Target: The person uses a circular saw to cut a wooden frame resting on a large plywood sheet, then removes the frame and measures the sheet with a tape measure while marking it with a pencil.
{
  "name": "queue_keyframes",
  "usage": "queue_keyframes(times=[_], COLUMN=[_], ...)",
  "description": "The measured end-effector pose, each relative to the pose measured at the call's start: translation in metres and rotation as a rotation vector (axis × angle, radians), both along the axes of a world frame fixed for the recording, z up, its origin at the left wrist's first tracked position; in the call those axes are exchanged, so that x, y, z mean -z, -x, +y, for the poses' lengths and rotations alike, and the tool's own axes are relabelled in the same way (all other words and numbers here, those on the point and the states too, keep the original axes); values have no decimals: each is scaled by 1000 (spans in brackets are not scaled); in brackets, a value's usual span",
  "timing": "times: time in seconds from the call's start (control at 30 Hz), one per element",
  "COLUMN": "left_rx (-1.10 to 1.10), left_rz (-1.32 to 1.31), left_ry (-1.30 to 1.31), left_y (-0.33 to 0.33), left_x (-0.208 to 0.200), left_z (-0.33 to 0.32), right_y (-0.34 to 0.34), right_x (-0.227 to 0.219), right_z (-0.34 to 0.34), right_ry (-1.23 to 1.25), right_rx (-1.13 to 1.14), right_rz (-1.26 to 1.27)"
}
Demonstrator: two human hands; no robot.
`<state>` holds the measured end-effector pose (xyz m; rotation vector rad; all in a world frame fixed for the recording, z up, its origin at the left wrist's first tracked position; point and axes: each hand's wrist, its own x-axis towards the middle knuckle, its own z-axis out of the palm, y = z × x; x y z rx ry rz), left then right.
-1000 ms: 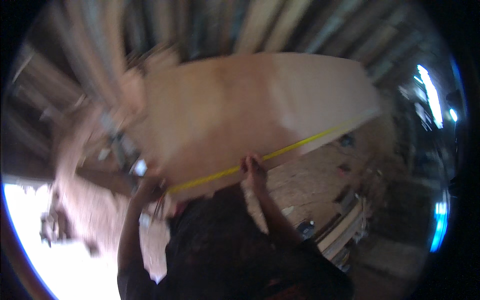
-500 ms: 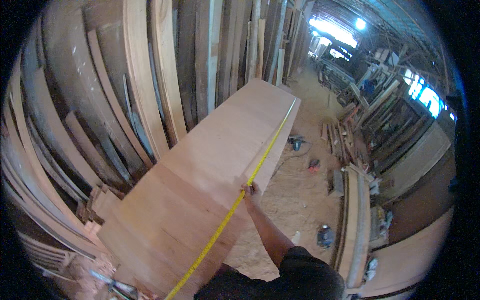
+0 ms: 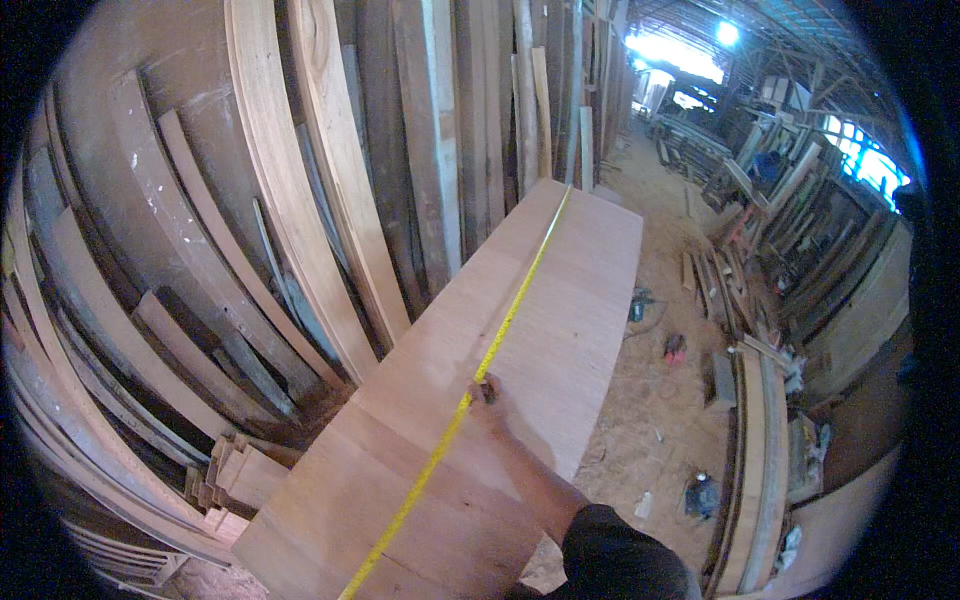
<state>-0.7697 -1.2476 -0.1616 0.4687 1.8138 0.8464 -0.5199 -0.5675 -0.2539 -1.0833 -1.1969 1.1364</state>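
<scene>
A long, pale brown plywood panel [image 3: 440, 350] stretches away from me. Along its length runs a yellow tape measure blade [image 3: 522, 300], from the lower edge of the picture to the panel's far edge. My right hand [image 3: 488, 402] is above the middle of the panel, fingers closed on the blade. Something small and dark shows at the fingers, too small to name. The right forearm comes in from the lower right, with a dark sleeve at the elbow. My left hand is out of the picture, as is the near end of the tape.
Tall boards [image 3: 320, 180] lean against the wall on the left. Short wood blocks [image 3: 245, 475] are stacked beside the panel's near left corner. On the dusty floor at right lie a power tool [image 3: 640, 303], a red object [image 3: 674, 350] and a dark object [image 3: 702, 497]. Long planks [image 3: 752, 470] lie beyond.
The tape has shifted left across the panel, from near its right edge toward the middle. My right hand has moved with it, still holding the blade. The view has also shifted.
</scene>
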Motion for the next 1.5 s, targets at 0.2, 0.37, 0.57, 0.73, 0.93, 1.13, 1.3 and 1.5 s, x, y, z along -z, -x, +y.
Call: queue_keyframes(times=[0.2,0.37,0.57,0.73,0.93,1.13,1.3,1.5], left_rx=[81,-3,-95,-19,-45,-24,-9,208], left_rz=[25,-143,106,266,224,191,281,653], left_ry=[-81,-157,-131,-122,-225,-135,-115,47], left_y=[51,74,56,58,59,64,99,142], left_x=[73,68,34,33,34,23,7,16], left_z=[-60,-64,-31,-22,-17,-16,5,48], right_y=[39,51,51,52,53,55,56,-14], right_x=[4,-3,-16,-41,-47,-21,-9,-36], right_z=[-8,-17,-18,-25,-24,-19,-20,-40], right_ry=[17,101,223,195,135,192,70,73], right_rx=[-125,-131,-143,-212,-257,-213,-238,-382], right_rz=[63,17,-16,-6,99,13,81,-49])
